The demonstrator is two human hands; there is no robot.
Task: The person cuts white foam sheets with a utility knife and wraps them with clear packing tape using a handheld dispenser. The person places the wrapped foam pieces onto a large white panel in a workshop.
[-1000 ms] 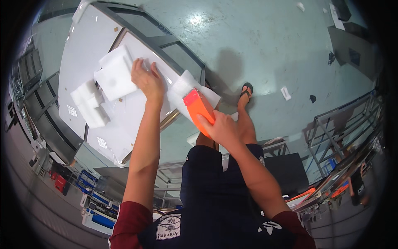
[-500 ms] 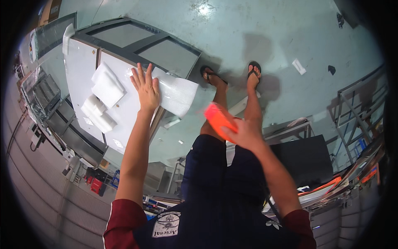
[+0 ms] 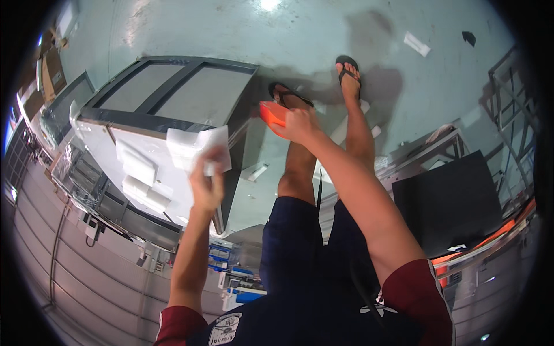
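- At the far left of the frame, grey shelving (image 3: 86, 184) and a ribbed grey wall (image 3: 86, 288) curve along the edge.
- In the upper left sits a large white cabinet (image 3: 156, 109) with a dark frame on top, standing on the green floor (image 3: 231, 29).
- White foam blocks (image 3: 138, 173) lie against the cabinet's white face, left of centre.
- Your left hand (image 3: 206, 185) is raised left of centre, fingers closed on a crumpled white sheet (image 3: 193, 147). The sheet rests against the cabinet's near corner, just above your hand.
- Your left forearm rises from a dark red sleeve (image 3: 179, 326) at the bottom edge.
- In the lower middle you see your dark blue shorts (image 3: 300, 277) and bare legs, with feet in black sandals (image 3: 349, 66) near the top centre.
- Your right hand (image 3: 297, 122) is in the upper centre, curled round an orange tool (image 3: 271, 115). Only the tool's left end shows past your fingers; its kind cannot be told.
- On the right stand a black panel (image 3: 450, 202) and a metal rack (image 3: 508, 115).
- Scraps of white paper (image 3: 416, 44) lie on the floor at the upper right.
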